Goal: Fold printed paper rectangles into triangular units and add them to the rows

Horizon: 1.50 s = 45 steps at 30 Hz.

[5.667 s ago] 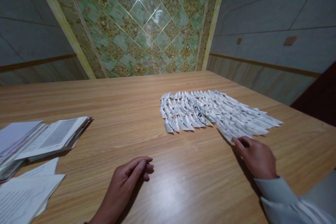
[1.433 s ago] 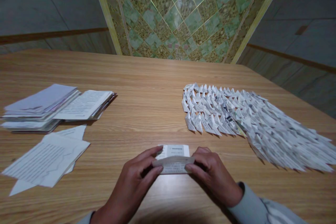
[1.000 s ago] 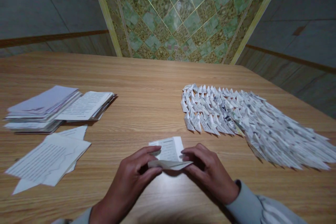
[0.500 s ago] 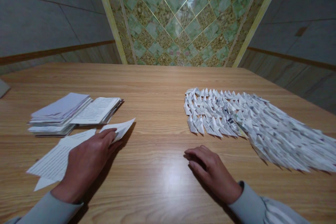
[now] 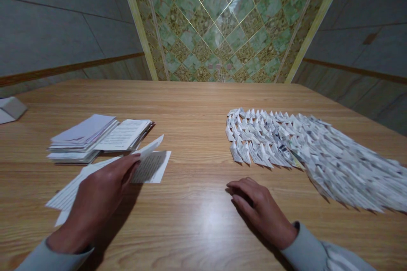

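Observation:
My left hand [image 5: 98, 194] reaches over the loose printed sheets [image 5: 68, 192] at the near left. Its fingertips hold the edge of a small printed sheet [image 5: 149, 165], and one corner of it curls up off the table. My right hand [image 5: 257, 207] lies palm down on the bare wooden table [image 5: 190, 110], fingers loosely together and nothing visible in them. Just beyond it, a wide spread of several small folded paper pieces [image 5: 286, 144] stretches to the right.
A stack of books and booklets [image 5: 95, 137] lies behind the loose sheets at the left. A pale object [image 5: 11, 109] sits at the far left edge. Tiled walls close in the table's far side and right side.
The folded slip both hands held a second ago is gone from view. My left hand swung left to the loose sheets and pulled one out to the right. My right hand settled on the table.

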Tool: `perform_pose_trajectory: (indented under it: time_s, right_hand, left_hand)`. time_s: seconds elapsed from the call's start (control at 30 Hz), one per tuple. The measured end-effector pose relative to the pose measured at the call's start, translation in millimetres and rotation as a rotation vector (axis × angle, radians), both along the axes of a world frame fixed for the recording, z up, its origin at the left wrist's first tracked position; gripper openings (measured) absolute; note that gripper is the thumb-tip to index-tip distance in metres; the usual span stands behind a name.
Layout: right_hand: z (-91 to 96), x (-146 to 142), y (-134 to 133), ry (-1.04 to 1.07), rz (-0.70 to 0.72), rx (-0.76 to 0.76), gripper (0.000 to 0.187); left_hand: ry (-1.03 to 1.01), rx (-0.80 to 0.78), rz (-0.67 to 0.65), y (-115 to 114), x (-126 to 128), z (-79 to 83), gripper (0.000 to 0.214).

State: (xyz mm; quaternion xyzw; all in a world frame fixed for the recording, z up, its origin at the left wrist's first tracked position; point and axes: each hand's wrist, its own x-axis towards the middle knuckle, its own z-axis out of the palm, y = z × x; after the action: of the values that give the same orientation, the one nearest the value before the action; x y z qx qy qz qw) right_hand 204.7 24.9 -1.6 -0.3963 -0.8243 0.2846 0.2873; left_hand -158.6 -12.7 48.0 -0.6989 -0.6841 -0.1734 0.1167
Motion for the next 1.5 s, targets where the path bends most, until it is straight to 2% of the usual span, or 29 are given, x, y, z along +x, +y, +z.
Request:
perform_pose_trajectory:
  time_s: [0.03, 0.1, 0.13, 0.23, 0.3, 0.4, 0.43, 0.53, 0.67, 0.77, 0.83, 0.97, 1.13, 1.27, 1.4, 1.5]
  right_hand:
    - [0.2, 0, 0, 0.021, -0.021, 0.002, 0.024]
    - [1.4, 2, 2, 0.063, -0.061, 0.026, 0.037]
    - [2.5, 3, 3, 0.083, -0.076, 0.050, 0.046]
    - [7.4, 7, 6, 0.128, -0.054, 0.142, 0.070]
    - [11.4, 10, 8, 0.114, 0.030, 0.194, 0.065]
    - [16.9, 14, 10, -0.040, 0.187, 0.212, 0.019]
    - [18.4, 15, 10, -0.103, 0.217, 0.201, 0.009]
    - [21.9, 16, 9, -0.210, 0.235, 0.157, 0.012]
    - [22.8, 17, 7, -0.193, 0.222, 0.079, 0.020]
    - [18.3, 17, 7, -0.200, 0.136, -0.001, 0.024]
    - [13.2, 15, 8, -0.212, 0.045, -0.035, 0.023]
    - [5.0, 9, 10, -0.220, -0.090, 0.012, 0.025]
    - [2.0, 7, 12, -0.237, -0.163, 0.053, 0.024]
    - [-0.7, 5, 15, -0.302, -0.174, 0.096, 0.027]
    - [-2.0, 1, 17, -0.372, -0.187, 0.163, 0.026]
    - [-1.1, -3, 18, -0.418, -0.186, 0.185, 0.022]
  left_hand:
    - [-0.042, 0.086, -0.090, 0, 7, -0.2, 0.029]
    - [-0.146, 0.216, -0.364, 0, 27, -2.1, 0.025]
    - [-0.182, 0.210, -0.495, 0, 40, -4.0, 0.025]
    - [-0.303, 0.199, -0.771, 0, 81, -13.7, 0.025]
    - [-0.390, 0.143, -0.846, -2, 105, -23.1, 0.024]
    - [-0.421, 0.003, -0.840, -7, 127, -36.4, 0.021]
    - [-0.409, -0.045, -0.810, -9, 131, -39.4, 0.020]
    - [-0.376, -0.164, -0.704, -11, 136, -42.6, 0.012]
    - [-0.399, -0.260, -0.558, -10, 142, -40.4, 0.008]
    - [-0.472, -0.283, -0.478, -7, 145, -42.3, 0.011]
    - [-0.521, -0.245, -0.459, -4, 146, -46.4, 0.009]
    - [-0.490, -0.109, -0.472, 0, 144, -58.0, 0.036]
    - [-0.363, 0.010, -0.536, 3, 140, -69.3, 0.035]
    - [-0.257, 0.050, -0.613, 2, 140, -65.0, 0.035]
    - [-0.101, 0.071, -0.615, -3, 146, -55.8, 0.029]
    - [-0.033, 0.021, -0.690, -8, 149, -57.2, 0.041]
